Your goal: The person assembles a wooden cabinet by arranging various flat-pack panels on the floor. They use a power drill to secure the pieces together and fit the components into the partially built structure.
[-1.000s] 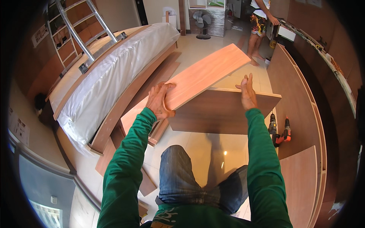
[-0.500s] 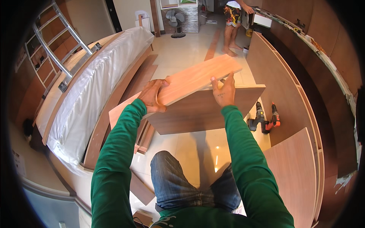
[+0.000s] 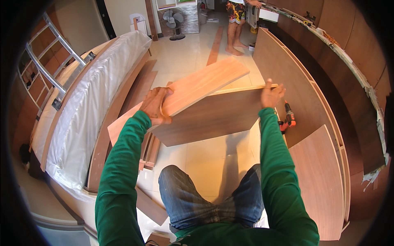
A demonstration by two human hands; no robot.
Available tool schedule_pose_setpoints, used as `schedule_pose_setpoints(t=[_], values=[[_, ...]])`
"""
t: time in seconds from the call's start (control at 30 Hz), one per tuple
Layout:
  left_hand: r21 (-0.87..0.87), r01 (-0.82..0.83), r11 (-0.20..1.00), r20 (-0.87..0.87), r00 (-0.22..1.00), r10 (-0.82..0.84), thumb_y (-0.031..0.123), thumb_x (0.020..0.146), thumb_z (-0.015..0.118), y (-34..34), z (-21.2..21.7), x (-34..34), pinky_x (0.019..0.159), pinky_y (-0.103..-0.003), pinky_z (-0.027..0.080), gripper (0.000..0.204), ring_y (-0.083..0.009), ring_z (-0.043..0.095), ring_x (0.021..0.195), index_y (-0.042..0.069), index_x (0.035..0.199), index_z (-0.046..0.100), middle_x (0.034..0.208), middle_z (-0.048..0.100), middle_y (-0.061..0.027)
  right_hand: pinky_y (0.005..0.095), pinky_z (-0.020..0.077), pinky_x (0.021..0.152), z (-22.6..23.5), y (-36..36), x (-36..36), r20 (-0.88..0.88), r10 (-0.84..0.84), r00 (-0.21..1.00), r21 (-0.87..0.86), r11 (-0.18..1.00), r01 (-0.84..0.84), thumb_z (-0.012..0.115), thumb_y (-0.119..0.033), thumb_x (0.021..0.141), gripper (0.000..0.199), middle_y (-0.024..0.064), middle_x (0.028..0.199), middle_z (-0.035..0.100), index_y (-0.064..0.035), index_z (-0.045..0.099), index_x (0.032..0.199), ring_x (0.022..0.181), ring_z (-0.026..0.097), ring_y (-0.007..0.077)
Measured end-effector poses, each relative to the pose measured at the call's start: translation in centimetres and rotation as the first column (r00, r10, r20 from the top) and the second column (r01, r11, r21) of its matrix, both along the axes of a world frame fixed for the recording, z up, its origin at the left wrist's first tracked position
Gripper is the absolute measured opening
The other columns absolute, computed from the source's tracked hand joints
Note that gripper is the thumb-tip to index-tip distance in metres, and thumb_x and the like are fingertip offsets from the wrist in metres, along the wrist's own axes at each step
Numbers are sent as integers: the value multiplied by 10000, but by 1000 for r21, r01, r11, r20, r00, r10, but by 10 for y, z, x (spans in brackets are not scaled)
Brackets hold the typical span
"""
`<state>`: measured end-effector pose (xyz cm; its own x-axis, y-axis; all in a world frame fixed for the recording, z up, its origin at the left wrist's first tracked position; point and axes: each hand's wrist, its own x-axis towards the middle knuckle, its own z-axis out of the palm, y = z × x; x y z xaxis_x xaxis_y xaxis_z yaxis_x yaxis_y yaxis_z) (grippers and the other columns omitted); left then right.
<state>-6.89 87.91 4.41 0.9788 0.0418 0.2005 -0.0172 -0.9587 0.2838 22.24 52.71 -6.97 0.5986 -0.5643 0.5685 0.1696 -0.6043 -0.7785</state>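
Note:
My left hand [image 3: 155, 105] is closed on the near long edge of a light wood board [image 3: 201, 87], with the thumb below and the fingers over its face. The board slants up to the right, crossing above a dark brown panel [image 3: 209, 114] that stands on its edge. At the panel's upper right corner is my right hand [image 3: 272, 95], thumb up and fingers spread; it looks to touch the corner, apart from the light board. A red and black cordless drill [image 3: 289, 116] stands just beyond my right sleeve, which partly hides it.
A long wood panel [image 3: 299, 69] with a framed edge runs along the right. Nearer lies another brown panel [image 3: 318, 180]. Plastic-wrapped furniture [image 3: 94, 98] and a metal ladder [image 3: 57, 53] are on the left. Far off, a barefoot person [image 3: 236, 28] stands near a fan [image 3: 174, 24].
My right hand has let go of the light board's right end and moved right to the dark panel's corner. My left hand keeps its hold. The view has shifted, and my sleeve now hides one drill.

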Motion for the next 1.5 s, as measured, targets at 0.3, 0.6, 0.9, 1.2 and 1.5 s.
schedule_pose_setpoints(t=[0.3,0.6,0.9,1.2,1.5], values=[[19,58,998,45,997,-59,215,507,873,-14,-1,-7,1120,-498,353,906,-431,432,1318,142,1326,492,1396,471,-201,369,429,1017,-27,-60,33,-22,738,675,292,650,-701,413,-528,1073,581,158,1230,627,-25,553,1328,1126,570,255],[115,355,928,94,926,-366,230,498,889,-37,-19,56,933,-521,441,922,-416,502,1129,162,1340,522,1226,568,-153,594,414,979,-56,-95,40,121,866,486,804,201,-560,360,-859,909,912,136,1331,538,-127,518,1430,1190,497,329],[126,196,972,-65,980,-189,329,513,888,-51,-10,63,1091,-693,312,928,-403,464,1307,267,1359,513,1332,536,-143,401,488,673,1,-63,8,13,868,496,794,292,-532,615,-700,810,770,84,1247,591,-168,583,1365,972,571,238],[-232,49,971,-204,974,-98,284,510,844,-48,-14,80,1182,-712,87,903,-397,391,1405,312,1370,570,1418,525,-152,471,436,1080,-10,-49,85,102,837,538,736,300,-606,476,-430,988,531,140,1333,627,-63,627,1341,1223,577,315],[-539,93,837,754,497,430,206,810,741,1,-8,-36,1138,-543,354,336,-372,528,1292,116,1129,683,1374,612,-167,535,421,1086,2,-92,120,11,778,628,762,400,-509,513,-460,906,567,156,1357,628,-92,643,1317,1242,565,355]])
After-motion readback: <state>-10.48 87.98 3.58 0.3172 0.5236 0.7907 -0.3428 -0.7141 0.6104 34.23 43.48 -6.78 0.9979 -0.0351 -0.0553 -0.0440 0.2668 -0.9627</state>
